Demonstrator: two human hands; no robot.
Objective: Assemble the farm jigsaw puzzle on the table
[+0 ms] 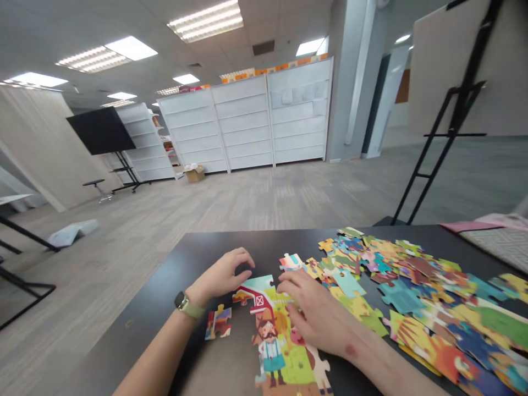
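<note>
A partly joined jigsaw puzzle (284, 357) lies on the dark table, showing a farmer in a hat, a red barn roof and part of a cow. My left hand (225, 275) is at its upper left corner, fingers curved and thumb apart, with nothing visible between them. Just below that hand rests a loose puzzle piece (218, 322), separate from the joined part. My right hand (317, 313) reaches over the puzzle's right edge, thumb and fingers spread, fingertips near the upper right pieces. Its palm side is hidden. Beyond those fingers sits another puzzle piece (291, 262).
A heap of loose puzzle pieces (412, 286) covers the right side of the black table (165, 286). At the far right is a patterned item with a pink edge (474, 225). Behind stand a black easel frame (437, 148), white shelves (243, 126) and a screen on a stand (101, 131).
</note>
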